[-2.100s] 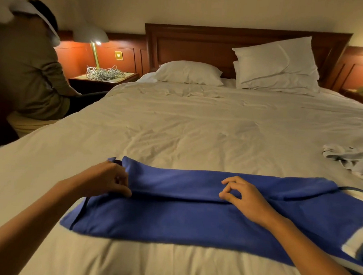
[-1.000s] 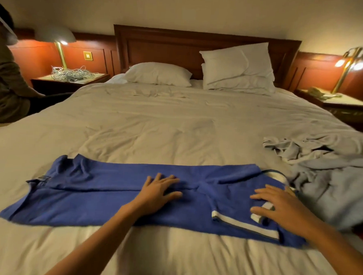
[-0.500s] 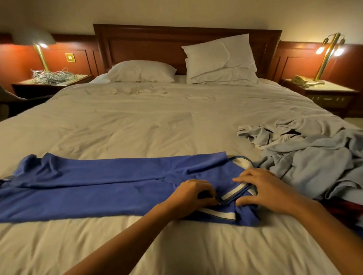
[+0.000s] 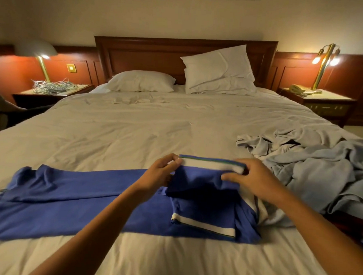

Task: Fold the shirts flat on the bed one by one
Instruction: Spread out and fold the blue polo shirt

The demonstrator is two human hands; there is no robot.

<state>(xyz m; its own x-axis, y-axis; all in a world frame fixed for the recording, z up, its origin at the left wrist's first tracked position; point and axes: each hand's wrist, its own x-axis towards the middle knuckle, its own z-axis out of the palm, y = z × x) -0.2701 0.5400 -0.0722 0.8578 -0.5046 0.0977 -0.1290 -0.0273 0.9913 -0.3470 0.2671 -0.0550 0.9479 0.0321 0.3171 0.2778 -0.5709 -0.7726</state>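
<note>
Pinches the white-striped edge (image 4: 212, 164) of the blue shirt (image 4: 67, 205) at both ends. Left grip (image 4: 164, 172) on the left end, thumb on top, fingers curled underneath. Right grip (image 4: 252, 179) on the right end, thumb pressed into the blue cloth just below the stripe. Both narrow, closed on fabric.

Holds that edge lifted clear of the bed (image 4: 155, 131), with a short fold of cloth hanging from it down to the rest of the shirt. Directly below, nearer the camera: a second striped band (image 4: 203, 222), flat on the shirt.

Rest of the shirt: long narrow strip across the near part of the bed, running left to the frame edge, flat in the middle, rumpled at the far-left end.

Just beside the right grip: loose pile of grey clothes (image 4: 321, 172), unfolded, spread along the bed's right side.

Further out:
- two white pillows at the head: one lying flat (image 4: 141, 81), one propped (image 4: 220, 70) against the wooden headboard (image 4: 149, 55)
- left nightstand (image 4: 52, 93): lit lamp (image 4: 37, 50), tangle of cables (image 4: 50, 86)
- right nightstand (image 4: 325, 100): lit brass lamp (image 4: 325, 60), telephone (image 4: 297, 88)
</note>
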